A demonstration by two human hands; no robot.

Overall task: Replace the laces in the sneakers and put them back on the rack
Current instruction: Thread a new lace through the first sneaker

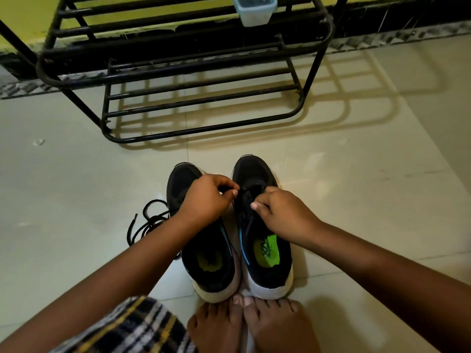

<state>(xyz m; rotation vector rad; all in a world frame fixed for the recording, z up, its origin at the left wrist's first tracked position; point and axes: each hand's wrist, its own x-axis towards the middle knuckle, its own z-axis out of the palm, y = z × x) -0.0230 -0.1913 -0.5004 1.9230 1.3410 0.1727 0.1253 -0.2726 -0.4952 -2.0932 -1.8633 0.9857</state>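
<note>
Lacing step, right-hand sneaker [265, 225], both hands on it.

Left hand [206, 200] and right hand [283, 217] each pinch black lace at the eyelets near the toe end. The other sneaker [204, 250] sits touching beside it, a loose lace [147, 222] on the floor to its left (old or new, can't tell). Next I'd expect threading up through the remaining eyelets; the rack [204, 98] is ahead, neither shoe on it.
</note>
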